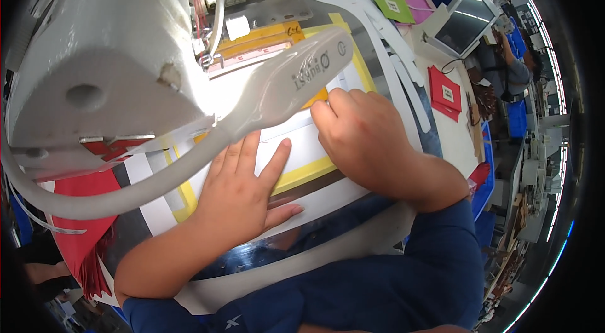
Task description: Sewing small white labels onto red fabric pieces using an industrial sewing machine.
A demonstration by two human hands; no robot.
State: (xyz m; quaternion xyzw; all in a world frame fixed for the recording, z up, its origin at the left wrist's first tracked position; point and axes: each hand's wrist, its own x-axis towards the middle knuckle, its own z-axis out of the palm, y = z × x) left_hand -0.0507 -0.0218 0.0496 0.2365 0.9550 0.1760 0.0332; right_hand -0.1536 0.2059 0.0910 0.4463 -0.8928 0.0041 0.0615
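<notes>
My left hand [242, 197] lies with fingers spread on a white sheet [302, 160] bordered by yellow tape [305, 175]. The lamp's bendy neck hides part of its fingertips. Further right, my right hand [362, 134] is closed, thumb and forefinger together beside the front edge of an orange template [318, 97]. Whatever those fingers may hold is hidden. Over the sheet hangs a grey-white sewing lamp [296, 78], its glare washing out the work beneath. Behind it, a pinkish strip [252, 59] lies along another orange piece [268, 34] by the needle area of a white sewing machine [104, 74].
Red fabric pieces [85, 226] hang at the left edge. On the right stand a red stack [445, 93], green pieces [392, 8] and a screen [463, 21]. White strips [409, 90] lie beside the plate. A person [513, 71] sits further off at right.
</notes>
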